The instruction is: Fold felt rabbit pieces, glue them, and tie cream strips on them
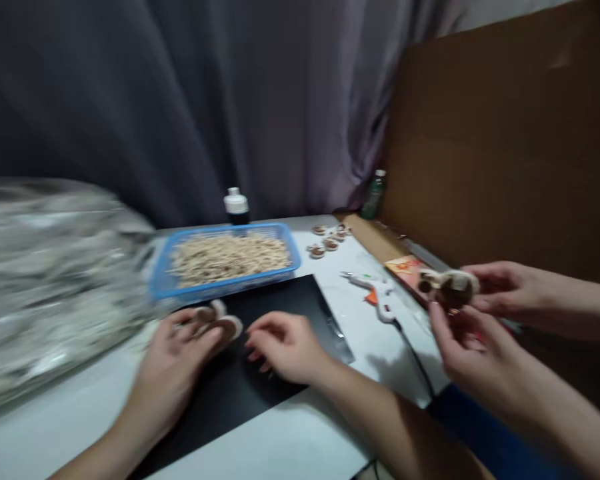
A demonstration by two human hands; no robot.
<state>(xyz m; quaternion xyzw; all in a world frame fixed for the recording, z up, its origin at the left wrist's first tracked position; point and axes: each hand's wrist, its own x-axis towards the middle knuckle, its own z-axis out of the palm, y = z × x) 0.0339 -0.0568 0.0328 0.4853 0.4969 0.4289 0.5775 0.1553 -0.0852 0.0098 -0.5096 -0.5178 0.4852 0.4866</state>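
My left hand grips a small figure of round wood slices, with pale rims and brown faces, above a black sheet. Just right of it, my right hand has its fingers bent and the thumb near the index tip. Blur hides whatever may be between these fingertips. At the right, another person's hands hold a similar wood-slice piece. A white glue gun with an orange trigger lies on the table between us.
Behind the sheet stands a blue basket of thin wooden pieces. A large clear plastic bag fills the left. Several wood-slice figures lie at the back, near a white-capped bottle and a green bottle. The gun's cord runs forward.
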